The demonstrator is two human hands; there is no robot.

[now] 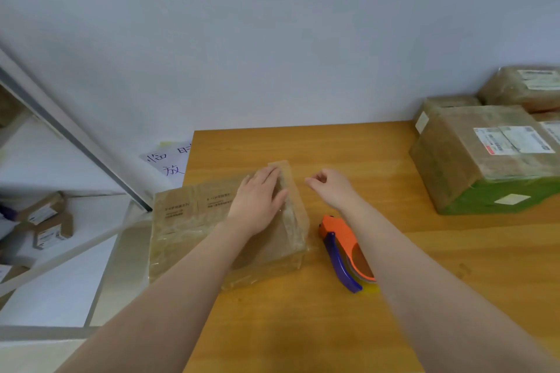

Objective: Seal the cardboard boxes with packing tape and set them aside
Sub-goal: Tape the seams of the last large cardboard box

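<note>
Sealing is at the press-down step: the cardboard box (194, 221) lies at the near-left part of the table (333, 327), its left portion reaching past the table's left edge. Your left hand (257, 203) rests flat on the lid, fingers straight and together, pressing the tape strip (291, 209) that runs along the lid's right side. The far end of that strip stands up loose beyond the lid. Your right hand (333, 188) hovers just right of the box, apart from it, fingers loosely curled with thumb and forefinger close; whether they pinch clear tape cannot be told. Risks: uneven pressure is likely to trap wrinkles or let the strip lift at a corner, and the loose far end may fold onto itself unless smoothed over the far face. Because part of the box overhangs, a heavy push on its left side could tip it off the table. The tape dispenser (342, 248) lies on the table directly beneath your right forearm; lowering that arm may knock it aside. Contents: the box is closed and shows nothing of its load. The stack of boxes (478, 154) at the table's far right is likewise closed, taped and labelled, contents hidden. The small boxes (51, 221) on the shelf at left also appear closed.
</note>
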